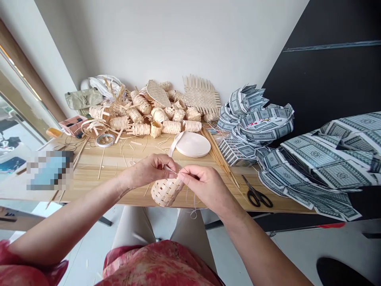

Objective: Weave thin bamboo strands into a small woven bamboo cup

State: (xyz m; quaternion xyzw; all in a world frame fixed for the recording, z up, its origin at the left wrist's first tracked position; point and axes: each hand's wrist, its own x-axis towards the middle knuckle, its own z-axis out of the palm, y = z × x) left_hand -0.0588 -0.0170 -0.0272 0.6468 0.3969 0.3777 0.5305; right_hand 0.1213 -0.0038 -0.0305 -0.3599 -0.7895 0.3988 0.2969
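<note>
A small woven strip basket (164,194) hangs tilted at the table's front edge, below my two hands. My left hand (150,170) is closed at its upper rim, thumb and fingers pinched together. A white ribbon (172,146) runs down to these fingers from a flat white roll (194,144). Close beside it, my right hand (204,179) pinches a thin pale thread at the rim. The loose thread (194,212) dangles in a loop below the right hand. Fingers hide most of the rim, and whether the ribbon is attached there I cannot tell.
Several woven baskets (157,115) are heaped along the wall. Black scissors (258,196) lie right of my hands, near thin canes (220,153). Folded playing-card structures (327,159) crowd the right side. A tape roll (105,140) and a blurred-out object (50,170) are on the left.
</note>
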